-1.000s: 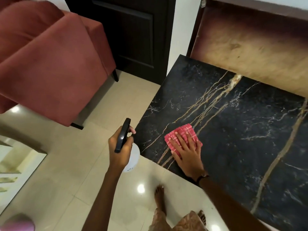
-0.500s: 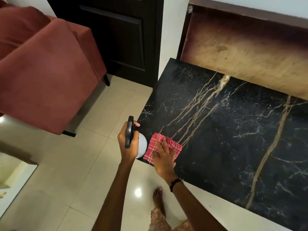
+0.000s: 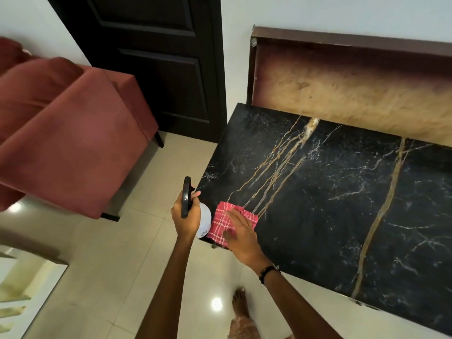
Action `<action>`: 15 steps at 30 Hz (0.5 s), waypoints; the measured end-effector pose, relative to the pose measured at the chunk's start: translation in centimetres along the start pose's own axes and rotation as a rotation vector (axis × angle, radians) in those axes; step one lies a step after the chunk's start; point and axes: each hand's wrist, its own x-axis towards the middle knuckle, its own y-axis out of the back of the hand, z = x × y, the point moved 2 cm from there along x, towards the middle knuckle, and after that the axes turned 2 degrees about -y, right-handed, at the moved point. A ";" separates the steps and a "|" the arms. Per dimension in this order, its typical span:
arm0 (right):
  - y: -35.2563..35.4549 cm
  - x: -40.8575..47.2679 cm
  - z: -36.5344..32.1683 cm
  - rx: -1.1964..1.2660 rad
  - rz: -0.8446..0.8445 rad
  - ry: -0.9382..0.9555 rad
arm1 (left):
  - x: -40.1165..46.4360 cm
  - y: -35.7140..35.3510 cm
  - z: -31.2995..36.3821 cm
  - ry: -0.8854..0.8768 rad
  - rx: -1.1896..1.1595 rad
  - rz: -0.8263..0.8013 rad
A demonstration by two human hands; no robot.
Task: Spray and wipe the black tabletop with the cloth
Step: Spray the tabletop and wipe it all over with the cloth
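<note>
Nearest the camera, a bare foot (image 3: 241, 303) stands on the pale floor (image 3: 102, 265) below both forearms. The right hand (image 3: 241, 234) lies flat on the cloth (image 3: 223, 222), fingers straight and spread, pressing it down rather than gripping it. The cloth, red with white checks, sits at the near left corner of the black desk (image 3: 330, 216), its edge hanging a little over the rim. It looks soft and light, so it should slide easily under a flat palm and bunch if pushed from one edge; broad pressure through its middle suits it best.

Just left of it, off the desk edge, the left hand (image 3: 184, 217) has its grip closed round the bottle (image 3: 204, 222), fingers curled about the black trigger head. The white body looks like light, stiff plastic, likely slick if wet, and the neck below the trigger is the natural hold. The hand hides the nozzle, so I cannot tell where it points, nor how full the bottle is.

The desk's veined top runs out of frame to the right. Whether it is wet cannot be made out. Beyond stand a red sofa (image 3: 68, 148), a dark door (image 3: 159, 59) and a brown panel (image 3: 354, 89).
</note>
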 end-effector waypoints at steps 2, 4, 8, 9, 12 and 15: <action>1.8 -0.5 -0.5 0.059 -0.001 0.048 | -0.6 -0.4 1.1 -0.004 -0.015 0.022; 3.9 -1.2 -0.5 0.113 -0.010 0.069 | -1.7 -1.1 2.5 -0.040 -0.032 0.006; 9.4 -3.8 0.2 0.227 -0.107 0.084 | -5.9 -3.9 6.2 -0.131 -0.046 -0.134; 11.0 -4.8 0.6 0.227 -0.120 0.095 | -7.3 -4.9 6.8 -0.131 -0.053 -0.190; 16.2 -7.8 2.5 0.191 -0.105 0.123 | -11.5 -8.5 8.3 -0.078 -0.064 -0.359; 22.1 -11.8 5.2 0.204 -0.062 0.123 | -16.9 -13.6 10.2 -0.192 -0.070 -0.534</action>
